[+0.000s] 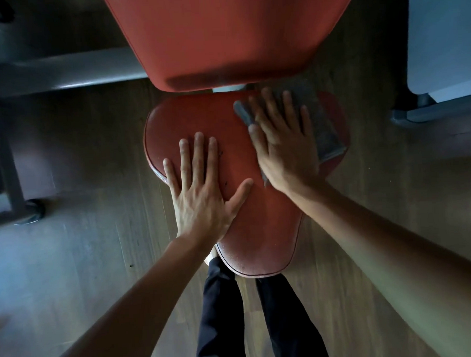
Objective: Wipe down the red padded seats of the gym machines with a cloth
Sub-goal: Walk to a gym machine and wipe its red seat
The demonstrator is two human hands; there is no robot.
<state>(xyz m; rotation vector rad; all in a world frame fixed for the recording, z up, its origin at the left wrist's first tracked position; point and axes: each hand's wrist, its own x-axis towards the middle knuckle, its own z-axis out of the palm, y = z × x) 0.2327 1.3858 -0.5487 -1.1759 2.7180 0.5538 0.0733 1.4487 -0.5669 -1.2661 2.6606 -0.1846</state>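
Observation:
A red padded seat [261, 231] lies below me, wide at the far end and narrow near my legs. Beyond it rises the red padded backrest [222, 36]. My left hand [202, 188] lies flat on the left middle of the seat, fingers straight and spread. My right hand [281, 141] presses flat on a grey cloth [321, 120] at the seat's far right part, fingers straight. The cloth sticks out past my fingers towards the right edge of the seat.
Grey metal frame bars of the machine [62, 75] run at the left, with a foot [33, 211] on the wooden floor. Another grey machine part [439, 48] stands at the right. My dark trouser legs [221, 314] are beneath the seat's near tip.

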